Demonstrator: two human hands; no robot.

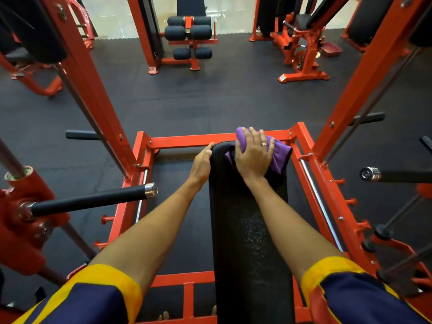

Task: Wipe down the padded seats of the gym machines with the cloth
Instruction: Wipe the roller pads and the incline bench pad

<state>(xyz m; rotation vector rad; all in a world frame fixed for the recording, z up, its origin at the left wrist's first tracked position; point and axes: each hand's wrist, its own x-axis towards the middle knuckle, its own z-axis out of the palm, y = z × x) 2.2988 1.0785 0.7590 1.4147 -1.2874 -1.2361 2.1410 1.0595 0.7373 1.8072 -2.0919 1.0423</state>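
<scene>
Left of frame: a black bar with chrome end cap (93,199) juts in from a red plate-loaded arm, well apart from the work. Centre-left: left hand (201,163) grips the left edge of the padded bench (249,242) near its far end, thumb on top, fingers out of sight down the side, apparently bracing it. The bench runs from bottom centre up to mid-frame, inside a red floor frame (187,138). Faint speckling shows mid-pad; it could be moisture or wear, cannot tell which. Centre-right: right hand (254,155) lies palm down with fingers spread, pressing the purple cloth (279,156) onto the far right corner of the pad. The cloth is bunched under the palm, with one fold bulging past the fingertips and another draping over the right edge. Right of frame: a second bar end (370,174), clear of the hands. Upper frame: other red machines with black roller pads (189,31), across the floor mat. Judgement: the wipe is in hand at the far end of this bench. The next move likely calls for drawing the cloth back along the pad toward the body under steady downward pressure, covering its full width. The other machines' pads look left to do.
</scene>
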